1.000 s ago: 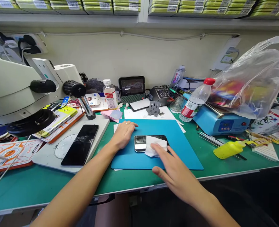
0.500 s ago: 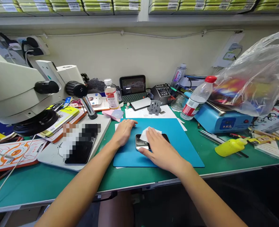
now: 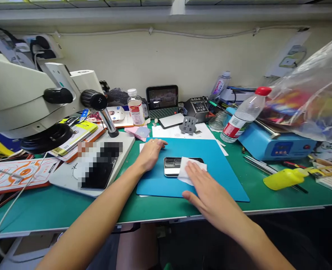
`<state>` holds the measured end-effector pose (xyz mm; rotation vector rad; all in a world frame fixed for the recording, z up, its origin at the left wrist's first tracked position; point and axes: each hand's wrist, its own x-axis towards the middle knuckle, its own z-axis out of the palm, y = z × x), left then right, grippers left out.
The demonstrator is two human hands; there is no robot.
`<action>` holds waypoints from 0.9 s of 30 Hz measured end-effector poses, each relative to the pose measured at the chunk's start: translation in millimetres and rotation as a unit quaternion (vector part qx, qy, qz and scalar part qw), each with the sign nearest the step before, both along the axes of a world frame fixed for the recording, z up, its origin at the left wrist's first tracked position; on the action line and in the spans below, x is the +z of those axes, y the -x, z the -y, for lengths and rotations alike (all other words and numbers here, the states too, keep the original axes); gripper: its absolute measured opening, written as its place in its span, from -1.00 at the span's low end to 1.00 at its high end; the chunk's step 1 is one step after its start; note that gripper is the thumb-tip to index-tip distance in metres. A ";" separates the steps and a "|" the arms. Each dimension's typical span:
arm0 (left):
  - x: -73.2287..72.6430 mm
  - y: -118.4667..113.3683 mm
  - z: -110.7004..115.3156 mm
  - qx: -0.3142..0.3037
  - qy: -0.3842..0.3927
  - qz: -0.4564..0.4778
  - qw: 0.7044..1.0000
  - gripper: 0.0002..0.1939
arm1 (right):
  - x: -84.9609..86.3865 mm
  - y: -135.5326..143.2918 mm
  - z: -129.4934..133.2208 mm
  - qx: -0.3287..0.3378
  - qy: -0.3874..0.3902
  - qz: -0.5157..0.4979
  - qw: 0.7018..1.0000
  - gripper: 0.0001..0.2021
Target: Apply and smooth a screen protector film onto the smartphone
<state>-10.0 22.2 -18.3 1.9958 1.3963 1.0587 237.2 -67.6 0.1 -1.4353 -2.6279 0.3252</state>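
Observation:
A phone [image 3: 172,170] with a shiny, reflecting face lies flat on the blue mat [image 3: 219,161]. Over its right part is a white wipe [image 3: 184,173], which my right hand [image 3: 204,183] holds down under its straight fingers; the thumb sticks out to the side, off the phone. My left hand [image 3: 151,153] rests on the left part of the mat, beside the phone and apart from it. Its fingers are loosely bent with nothing visible in them, and their undersides are hidden.
To the left stand a microscope [image 3: 17,101] and a dark phone [image 3: 104,165] on its base, partly blurred out. A phone-like screen [image 3: 162,96] leans at the back. On the right are a water bottle [image 3: 239,120], a blue machine [image 3: 275,144] and a yellow squeeze bottle [image 3: 284,179].
My right hand has slid the wipe rightward across the phone, baring more of its left part. My left hand stays on the mat. The whole view has shifted slightly.

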 end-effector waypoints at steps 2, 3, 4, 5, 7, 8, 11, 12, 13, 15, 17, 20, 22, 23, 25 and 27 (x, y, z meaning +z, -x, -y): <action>1.7 -0.1 0.5 0.004 0.001 0.002 1.000 -0.23 | -4.4 -4.7 -8.5 -0.026 -0.012 0.015 0.999 -0.13; 2.3 -0.2 0.7 0.005 0.002 0.004 1.000 -0.22 | -6.0 -2.1 -12.7 -0.038 -0.018 0.023 0.999 -0.12; 2.5 -0.2 0.9 0.006 0.002 0.006 1.000 -0.22 | -6.9 3.6 -16.5 -0.048 -0.024 0.031 0.998 -0.09; 2.5 -0.2 1.0 0.006 0.003 0.007 1.000 -0.22 | -7.3 11.8 -19.8 -0.055 -0.031 0.036 0.997 -0.07; 1.8 0.0 0.9 0.005 0.003 0.009 1.000 -0.22 | -6.2 32.8 -25.1 -0.054 -0.039 0.036 0.997 -0.04; 1.2 0.3 0.8 0.004 0.003 0.010 1.000 -0.22 | -5.1 43.7 -27.0 -0.042 -0.035 0.031 0.998 -0.04; -0.3 1.4 0.8 0.001 0.001 0.013 1.000 -0.23 | -0.8 68.5 -28.6 -0.001 -0.021 0.005 1.000 -0.03; -0.6 1.8 0.9 -0.001 0.000 0.013 1.000 -0.24 | 0.7 72.3 -27.2 0.008 -0.018 -0.003 1.000 -0.03; -0.8 2.1 1.1 -0.003 -0.001 0.013 1.000 -0.24 | 2.0 73.3 -24.7 0.013 -0.014 -0.008 1.000 -0.03; -1.1 2.5 1.6 -0.009 -0.001 0.012 1.000 -0.26 | 4.1 67.8 -16.6 0.024 -0.002 -0.010 1.000 -0.04; -1.5 2.4 2.4 -0.015 -0.001 0.010 1.000 -0.28 | 5.2 54.1 -6.7 0.033 0.013 -0.009 0.999 -0.07; -2.1 1.6 3.7 -0.019 0.001 0.006 1.000 -0.29 | 3.8 26.4 2.2 0.023 0.020 -0.008 1.000 -0.11; -1.9 0.9 4.5 -0.022 0.004 0.001 1.000 -0.29 | 1.1 9.7 0.1 -0.017 0.012 0.006 1.000 -0.10; -1.6 0.5 4.9 -0.023 0.006 -0.001 1.000 -0.29 | -0.3 3.5 -3.2 -0.040 0.007 0.014 0.999 -0.10; -0.7 -0.1 5.4 -0.025 0.010 -0.005 1.000 -0.29 | -2.5 -2.9 -11.6 -0.078 0.003 0.028 0.997 -0.10; 0.2 -0.7 5.6 -0.026 0.011 -0.007 1.000 -0.28 | -3.2 -0.3 -19.2 -0.103 0.002 0.032 0.994 -0.09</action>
